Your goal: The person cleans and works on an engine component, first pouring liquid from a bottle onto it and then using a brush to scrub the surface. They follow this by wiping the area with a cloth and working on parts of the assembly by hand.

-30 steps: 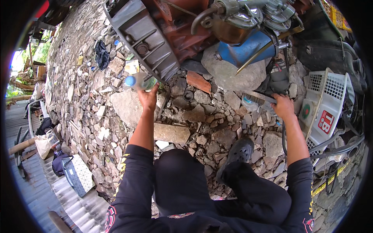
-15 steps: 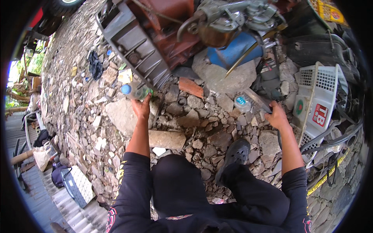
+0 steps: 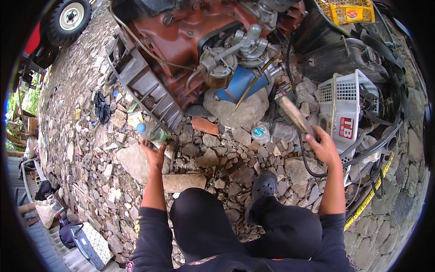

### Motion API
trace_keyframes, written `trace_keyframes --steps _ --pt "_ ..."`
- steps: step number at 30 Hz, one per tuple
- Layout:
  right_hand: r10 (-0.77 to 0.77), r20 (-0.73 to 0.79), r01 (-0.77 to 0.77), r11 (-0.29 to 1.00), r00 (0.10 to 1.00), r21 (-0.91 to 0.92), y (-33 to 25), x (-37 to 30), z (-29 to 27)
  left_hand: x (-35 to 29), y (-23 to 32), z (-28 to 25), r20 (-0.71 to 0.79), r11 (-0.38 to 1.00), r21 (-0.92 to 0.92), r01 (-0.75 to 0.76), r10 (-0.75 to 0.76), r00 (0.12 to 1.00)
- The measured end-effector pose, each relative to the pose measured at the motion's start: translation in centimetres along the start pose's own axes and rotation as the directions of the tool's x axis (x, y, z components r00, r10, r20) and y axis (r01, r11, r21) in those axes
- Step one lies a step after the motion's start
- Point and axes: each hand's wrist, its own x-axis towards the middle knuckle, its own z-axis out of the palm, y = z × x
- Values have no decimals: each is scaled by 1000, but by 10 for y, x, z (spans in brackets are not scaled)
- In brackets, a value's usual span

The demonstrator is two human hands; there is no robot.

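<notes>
My left hand (image 3: 154, 155) is closed around the lower part of a clear plastic bottle (image 3: 157, 135) with a blue cap. The bottle leans with its cap toward the upper left, beside the grey ribbed metal casing (image 3: 147, 93). On the other side, my right hand (image 3: 323, 146) grips the near end of a worn, light-brown wooden bar (image 3: 293, 113), which points away and to the left. Between the hands, a clear plastic cup (image 3: 260, 133) with a teal label lies on the rubble, left of another clear container (image 3: 284, 131).
Ahead stands a reddish-brown engine (image 3: 181, 38) with a blue cylinder (image 3: 243, 86) by a flat stone (image 3: 235, 109). At right are a white plastic basket (image 3: 337, 109), black hoses (image 3: 376, 156) and a black case (image 3: 342, 61). Loose stones surround my shoe (image 3: 263, 190).
The view has shifted, with more of the engine showing. My right hand has turned the wooden bar so that more of it shows. The left hand still holds the bottle.
</notes>
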Motion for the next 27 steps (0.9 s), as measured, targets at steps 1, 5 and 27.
trace_keyframes --steps 1,5,27 --pt "-46 -49 51 995 998 87 4 -7 -3 -13 7 -3 -26 994 99 50 -48 999" --pt "-256 -211 313 898 943 310 -39 -34 2 -68 83 -18 -119 974 199 -113 138 983" --pt "-548 -353 573 819 758 -42 -139 13 -5 56 319 53 -248 726 570 -383 597 763"
